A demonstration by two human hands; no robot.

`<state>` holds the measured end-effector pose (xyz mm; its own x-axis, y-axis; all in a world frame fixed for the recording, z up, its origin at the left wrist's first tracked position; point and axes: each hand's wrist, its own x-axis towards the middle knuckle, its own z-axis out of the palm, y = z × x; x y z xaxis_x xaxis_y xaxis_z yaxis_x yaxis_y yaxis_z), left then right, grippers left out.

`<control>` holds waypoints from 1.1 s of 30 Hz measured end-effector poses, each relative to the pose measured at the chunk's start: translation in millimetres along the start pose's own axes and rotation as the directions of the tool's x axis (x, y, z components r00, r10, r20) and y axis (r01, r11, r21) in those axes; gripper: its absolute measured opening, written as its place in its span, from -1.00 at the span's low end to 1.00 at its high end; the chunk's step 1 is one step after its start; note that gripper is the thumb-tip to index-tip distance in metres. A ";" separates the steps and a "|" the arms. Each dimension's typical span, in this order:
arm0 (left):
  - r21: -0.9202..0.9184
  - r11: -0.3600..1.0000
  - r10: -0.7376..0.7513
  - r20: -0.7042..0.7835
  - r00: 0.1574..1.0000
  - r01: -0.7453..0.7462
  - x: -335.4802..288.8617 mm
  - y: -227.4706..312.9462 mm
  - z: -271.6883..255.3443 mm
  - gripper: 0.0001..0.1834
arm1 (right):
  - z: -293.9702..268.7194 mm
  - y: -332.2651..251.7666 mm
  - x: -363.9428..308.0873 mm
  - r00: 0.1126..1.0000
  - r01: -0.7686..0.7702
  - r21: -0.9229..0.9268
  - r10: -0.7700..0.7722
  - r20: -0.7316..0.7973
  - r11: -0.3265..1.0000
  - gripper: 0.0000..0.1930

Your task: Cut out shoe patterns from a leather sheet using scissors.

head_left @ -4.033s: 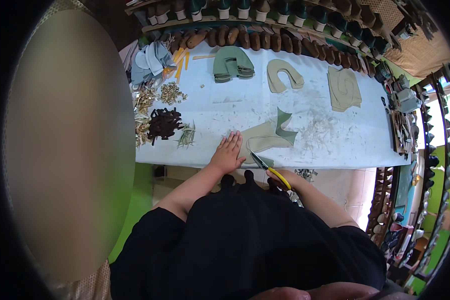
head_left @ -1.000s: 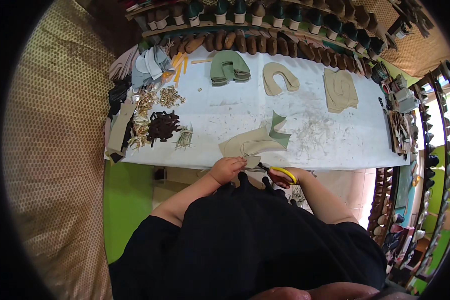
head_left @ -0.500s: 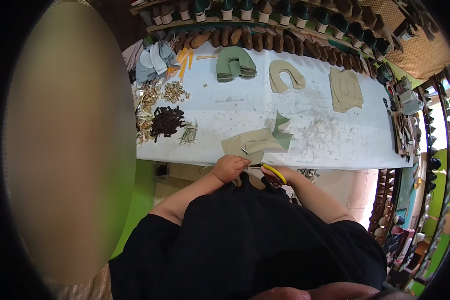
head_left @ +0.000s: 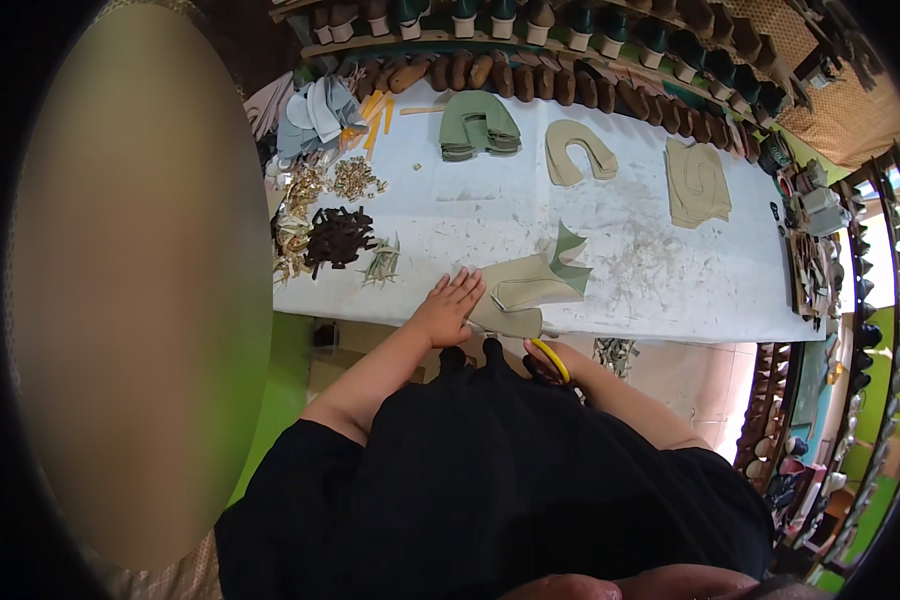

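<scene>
My left hand point(head_left: 448, 309) lies with fingers stretched out at the near edge of the table, on the left end of a beige cut shoe-upper piece point(head_left: 511, 320). Beige curved pieces overlap there, and a green piece with pointed ends point(head_left: 570, 262) pokes out at their far right. Just off the table edge, to the right of the pieces, my right hand point(head_left: 573, 360) grips scissors point(head_left: 551, 358) by their yellow handle. Their blades are hard to make out.
The white-covered table point(head_left: 670, 280) bears a green stack point(head_left: 480, 130), a beige U-shaped stack point(head_left: 580, 150) and another beige stack point(head_left: 698, 180). Dark strips point(head_left: 338, 238), green scraps point(head_left: 382, 262) and gold-coloured bits point(head_left: 357, 178) lie left. Rows of shoe lasts point(head_left: 560, 85) line the back.
My left hand has gone from gripping at the front edge to lying flat on the beige piece. The scissors in my right hand have drawn back from the piece, toward my body.
</scene>
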<state>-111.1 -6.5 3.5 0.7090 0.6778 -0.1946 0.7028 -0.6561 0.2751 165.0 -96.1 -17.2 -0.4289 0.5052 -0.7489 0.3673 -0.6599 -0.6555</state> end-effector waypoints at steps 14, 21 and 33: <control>0.033 0.998 0.056 -0.074 0.996 -0.053 -0.1 1.8 12.7 -0.21 | 21.2 17.2 5.1 0.954 0.084 -0.445 -0.202 -0.223 0.891 -0.21; 0.095 0.985 0.161 -0.167 0.973 -0.147 -0.5 5.3 29.6 -0.36 | 27.0 9.9 -7.6 0.992 0.043 0.097 -0.031 -0.120 0.994 -0.32; 0.093 0.974 0.224 -0.327 0.918 -0.204 -1.5 15.9 39.4 -0.48 | 36.0 2.3 -0.3 0.982 0.069 0.055 -0.059 -0.177 0.996 -0.32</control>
<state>-98.7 -31.0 -29.0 0.7889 0.5842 0.1909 0.5455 -0.8087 0.2202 136.3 -117.8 -15.0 -0.2970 0.6334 -0.7145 0.2906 -0.6529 -0.6995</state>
